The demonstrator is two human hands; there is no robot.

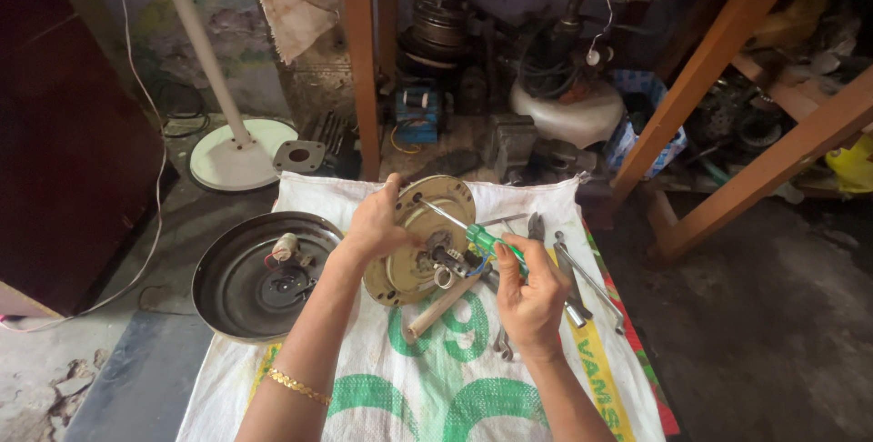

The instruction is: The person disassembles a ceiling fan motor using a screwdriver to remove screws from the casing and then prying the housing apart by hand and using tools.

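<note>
The round brass-coloured motor plate [414, 242] is being tilted upright over the white woven sack [427, 387] by the left hand [375, 224], fingers clenched on its rim, while a green-handled screwdriver [473, 236] is being gripped in the right hand [530, 292]. The tip should be kept square in the screw and the plate braced firmly. The screw head is being lost in glare, and the tools [573, 269] behind the right hand are being partly hidden.

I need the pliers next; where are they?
In the head view, the pliers lie on the white sack, just right of the green-handled screwdriver in the right hand.
</note>
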